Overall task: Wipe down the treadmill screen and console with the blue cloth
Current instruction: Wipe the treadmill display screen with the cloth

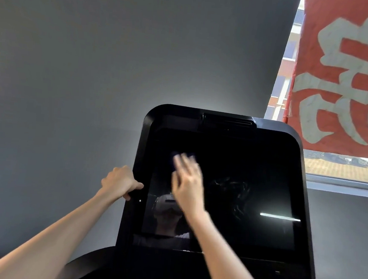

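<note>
- Blue cloth (182,156) lies on the upper left of the screen (241,188), pressed under the right hand (188,181), whose fingers are flat and blurred.
- The left hand (118,181) has its fingers curled round the left edge of the console (144,136).

A gym-like room: treadmill console (215,265) against grey wall (97,55), beside window (339,171).

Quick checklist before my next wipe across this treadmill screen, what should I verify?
1. Blue cloth flat under right hand, on the screen: ok.
2. Left hand grips the console edge to steady it: ok.
3. Screen dark, apparently off: ok.
4. Screen free of marks: not ok, smears to the right of the right hand.
5. Cloth clean and damp enough: cannot tell, blurred.
</note>
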Demonstrator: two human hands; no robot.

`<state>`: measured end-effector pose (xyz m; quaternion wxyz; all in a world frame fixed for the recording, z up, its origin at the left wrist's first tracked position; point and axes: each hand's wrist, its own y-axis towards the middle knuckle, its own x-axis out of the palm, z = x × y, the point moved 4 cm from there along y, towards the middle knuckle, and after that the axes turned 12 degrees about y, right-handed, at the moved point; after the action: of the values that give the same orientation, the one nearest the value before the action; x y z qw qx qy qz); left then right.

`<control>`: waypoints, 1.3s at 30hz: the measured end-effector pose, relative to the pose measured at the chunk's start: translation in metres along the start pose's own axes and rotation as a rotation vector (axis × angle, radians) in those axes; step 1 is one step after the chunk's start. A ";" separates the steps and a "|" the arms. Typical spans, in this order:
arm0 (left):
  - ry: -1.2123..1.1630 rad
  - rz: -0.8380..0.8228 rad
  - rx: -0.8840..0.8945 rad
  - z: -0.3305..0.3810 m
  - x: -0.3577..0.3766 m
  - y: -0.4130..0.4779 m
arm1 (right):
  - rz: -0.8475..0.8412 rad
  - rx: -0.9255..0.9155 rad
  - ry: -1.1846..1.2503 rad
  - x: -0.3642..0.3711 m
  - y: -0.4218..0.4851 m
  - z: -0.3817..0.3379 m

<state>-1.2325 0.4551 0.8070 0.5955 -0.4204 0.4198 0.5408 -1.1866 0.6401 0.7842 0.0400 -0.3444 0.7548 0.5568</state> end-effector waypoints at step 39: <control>-0.282 0.112 0.218 -0.028 0.042 -0.013 | -0.398 -0.372 0.022 0.029 -0.071 -0.032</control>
<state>-1.2185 0.4402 0.7596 0.6592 -0.2495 0.4110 0.5782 -1.1577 0.5880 0.7255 0.0764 -0.4934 0.5575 0.6633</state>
